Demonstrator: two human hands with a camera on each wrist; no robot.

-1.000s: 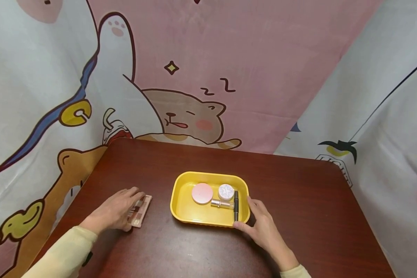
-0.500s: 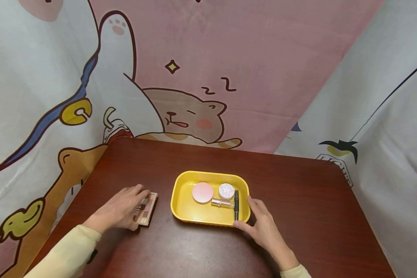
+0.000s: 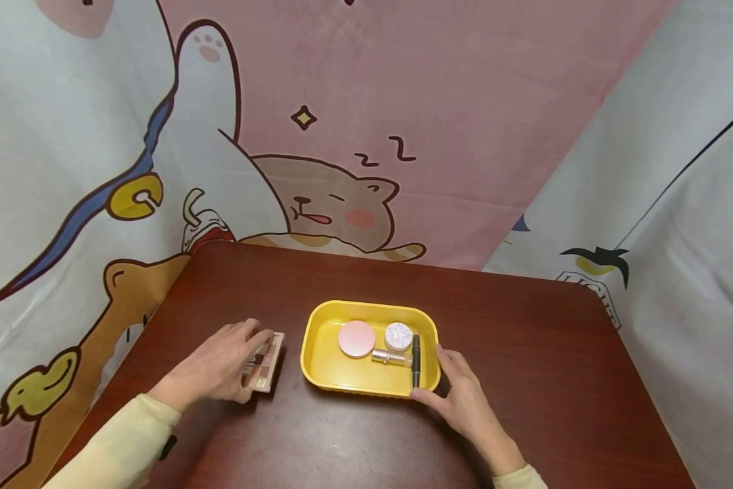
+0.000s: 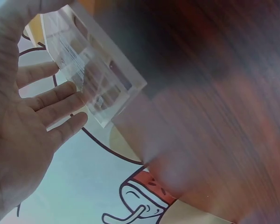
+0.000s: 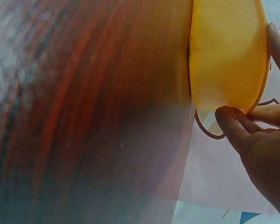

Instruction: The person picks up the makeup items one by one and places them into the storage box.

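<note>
My left hand (image 3: pixel 219 370) grips a flat eyeshadow palette (image 3: pixel 267 367) by its edges, just left of the yellow tray (image 3: pixel 332 373). In the left wrist view the palette (image 4: pixel 100 70) shows a clear casing, with the thumb at one end and the fingertips along its side. My right hand (image 3: pixel 467 397) holds the tray's right end, thumb at the near corner and fingers along the side wall. Inside the tray lie a round pink compact (image 3: pixel 356 339), a smaller white round case with a star (image 3: pixel 398 336), a lipstick tube (image 3: pixel 390 357) and a slim black pen (image 3: pixel 416 360).
The dark reddish-brown table (image 3: pixel 525 339) carries the tray. A printed cartoon curtain (image 3: pixel 452 136) hangs behind the table and along both sides. The table's back edge meets the curtain.
My left hand has moved right with the palette, bringing it closer to the tray. The right hand and the tray stay in place.
</note>
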